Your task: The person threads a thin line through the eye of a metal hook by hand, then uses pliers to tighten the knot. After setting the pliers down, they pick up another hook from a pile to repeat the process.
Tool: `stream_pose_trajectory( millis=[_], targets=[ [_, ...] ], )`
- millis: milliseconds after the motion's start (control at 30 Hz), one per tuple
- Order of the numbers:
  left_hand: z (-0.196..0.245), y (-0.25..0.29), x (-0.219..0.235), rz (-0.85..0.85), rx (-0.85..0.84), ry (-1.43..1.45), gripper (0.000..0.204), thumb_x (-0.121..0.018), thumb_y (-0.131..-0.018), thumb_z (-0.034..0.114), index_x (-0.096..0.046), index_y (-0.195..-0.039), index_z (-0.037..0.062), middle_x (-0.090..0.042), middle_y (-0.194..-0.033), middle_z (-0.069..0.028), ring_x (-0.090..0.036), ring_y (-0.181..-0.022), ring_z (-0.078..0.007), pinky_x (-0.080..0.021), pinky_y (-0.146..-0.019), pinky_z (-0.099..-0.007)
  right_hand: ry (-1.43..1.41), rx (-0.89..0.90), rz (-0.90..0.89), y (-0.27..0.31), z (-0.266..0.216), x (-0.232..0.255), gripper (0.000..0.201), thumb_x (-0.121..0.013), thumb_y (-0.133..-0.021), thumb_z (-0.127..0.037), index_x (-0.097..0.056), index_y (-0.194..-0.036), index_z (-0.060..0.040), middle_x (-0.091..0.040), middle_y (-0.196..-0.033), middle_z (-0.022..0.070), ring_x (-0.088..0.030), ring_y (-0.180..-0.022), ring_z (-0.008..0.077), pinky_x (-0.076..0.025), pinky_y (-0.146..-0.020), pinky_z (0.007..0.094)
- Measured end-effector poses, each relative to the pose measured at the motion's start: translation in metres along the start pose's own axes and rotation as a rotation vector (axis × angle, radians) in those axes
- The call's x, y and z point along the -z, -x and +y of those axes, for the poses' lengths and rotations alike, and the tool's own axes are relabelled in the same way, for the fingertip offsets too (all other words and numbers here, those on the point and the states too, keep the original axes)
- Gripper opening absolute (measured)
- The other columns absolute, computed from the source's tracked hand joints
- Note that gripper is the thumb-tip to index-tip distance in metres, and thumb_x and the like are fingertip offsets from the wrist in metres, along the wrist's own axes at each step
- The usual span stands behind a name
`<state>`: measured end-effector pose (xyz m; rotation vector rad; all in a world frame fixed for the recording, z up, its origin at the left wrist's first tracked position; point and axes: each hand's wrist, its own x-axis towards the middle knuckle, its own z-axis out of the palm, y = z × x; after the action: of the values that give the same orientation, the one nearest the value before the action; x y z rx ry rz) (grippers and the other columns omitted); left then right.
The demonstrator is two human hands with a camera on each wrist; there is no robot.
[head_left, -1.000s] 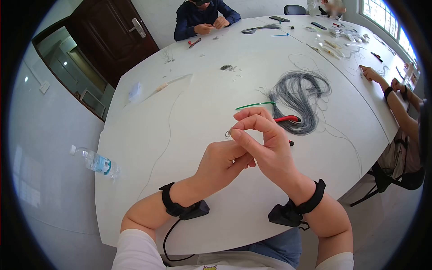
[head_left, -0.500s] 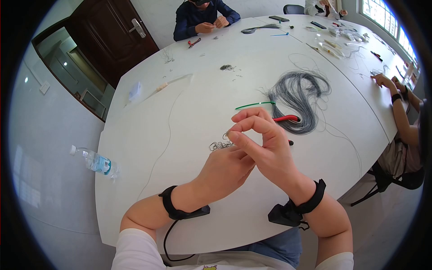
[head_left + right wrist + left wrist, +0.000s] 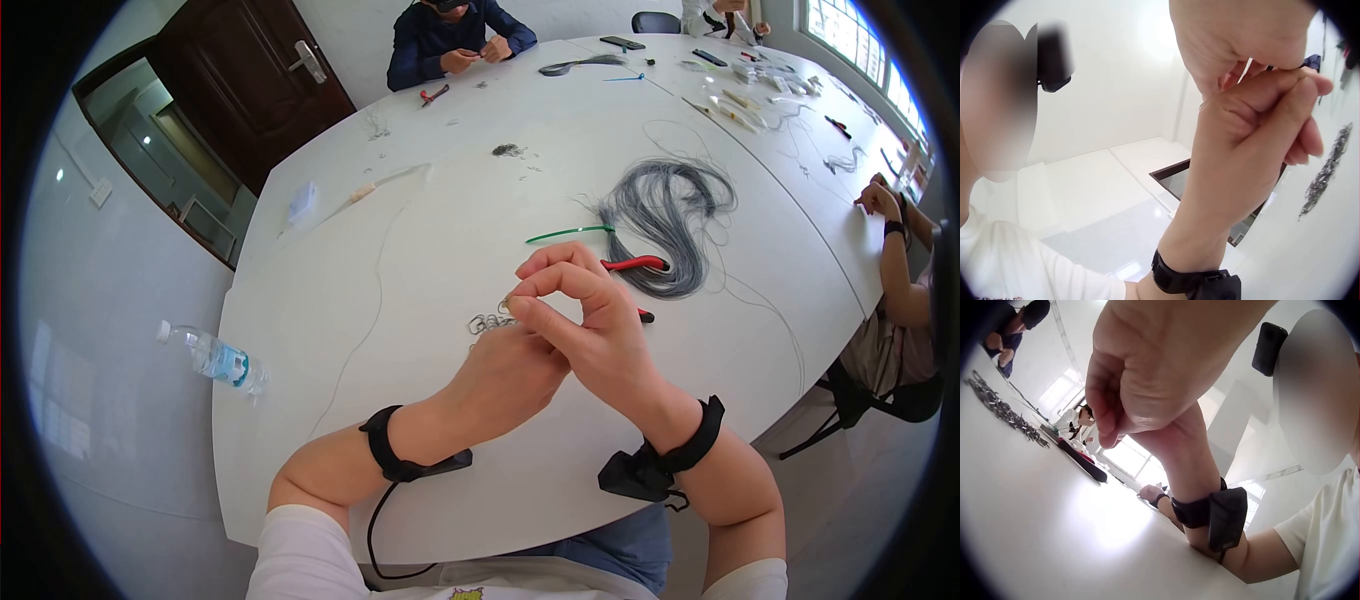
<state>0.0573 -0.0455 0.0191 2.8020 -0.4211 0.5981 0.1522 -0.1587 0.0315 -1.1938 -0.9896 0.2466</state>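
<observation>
My right hand (image 3: pixel 600 325) pinches a small thin wire ring (image 3: pixel 505 304) between thumb and forefinger, the other fingers loosely bent. Just below and to its left, my left hand (image 3: pixel 508 375) overlaps the right hand in the head view, its fingertips hidden there. From the left wrist the fingers (image 3: pixel 1107 434) of that hand look curled in; I cannot tell whether anything is between them. Beyond the left knuckles lies a heap of small bent wire rings (image 3: pixel 484 323) on the white table, seen also as a grey strip of wire pieces (image 3: pixel 1329 172) from the right wrist.
Pliers with red and black handles (image 3: pixel 640 263) lie beyond my right hand, against a bundle of grey wire strands (image 3: pixel 668 220) with a green tie (image 3: pixel 565 235). A small dark pile (image 3: pixel 508 150) sits further off. A water bottle (image 3: pixel 225 363) is at left. Other people sit around the table.
My left hand has turned and drawn down from the right fingertips, uncovering the heap of wire rings. The right hand keeps its pinch. A person at right has pulled their arm back.
</observation>
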Motion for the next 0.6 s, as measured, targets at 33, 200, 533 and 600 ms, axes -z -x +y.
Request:
stream_pose_trajectory(
  millis=[33,200,533,600],
  targets=[
    [0.000,0.000,-0.001,-0.017,0.014,-0.012,0.012,-0.069,-0.074,-0.001,-0.063,-0.084,-0.0005,-0.064,-0.078,-0.0104,-0.064,-0.071,-0.0298,-0.051,-0.058,-0.0404,0.001,0.001,-0.001,0.000,0.000,0.000,0.006,-0.070,-0.089,-0.008,-0.068,-0.090,-0.0031,-0.060,-0.107,0.0059,-0.055,-0.105,0.0147,-0.043,-0.091,0.0303],
    [0.003,-0.004,0.010,0.043,0.045,0.031,0.003,-0.066,-0.083,0.007,-0.066,-0.082,0.0045,-0.064,-0.077,-0.0076,-0.065,-0.069,-0.0260,-0.052,-0.056,-0.0372,-0.018,0.003,-0.060,-0.002,0.000,0.004,0.004,-0.069,-0.090,-0.005,-0.068,-0.091,-0.0020,-0.059,-0.102,0.0049,-0.055,-0.102,0.0132,-0.044,-0.090,0.0290],
    [-0.013,0.001,0.076,0.286,0.399,0.176,0.014,-0.078,-0.080,0.006,-0.069,-0.090,0.0074,-0.066,-0.081,-0.0018,-0.056,-0.054,-0.0090,-0.043,-0.049,-0.0245,-0.068,-0.054,-0.025,-0.002,0.007,0.005,0.007,-0.071,-0.088,-0.009,-0.072,-0.092,-0.0037,-0.062,-0.097,0.0033,-0.056,-0.094,0.0124,-0.044,-0.082,0.0273],
    [-0.010,-0.002,0.074,0.299,0.372,0.263,0.018,-0.074,-0.081,-0.002,-0.071,-0.095,0.0085,-0.067,-0.086,-0.0002,-0.053,-0.058,-0.0045,-0.040,-0.050,-0.0194,-0.058,-0.055,-0.030,-0.003,0.007,0.006,0.008,-0.071,-0.089,-0.010,-0.072,-0.093,-0.0028,-0.062,-0.096,0.0037,-0.056,-0.094,0.0127,-0.044,-0.082,0.0274]
  ],
)
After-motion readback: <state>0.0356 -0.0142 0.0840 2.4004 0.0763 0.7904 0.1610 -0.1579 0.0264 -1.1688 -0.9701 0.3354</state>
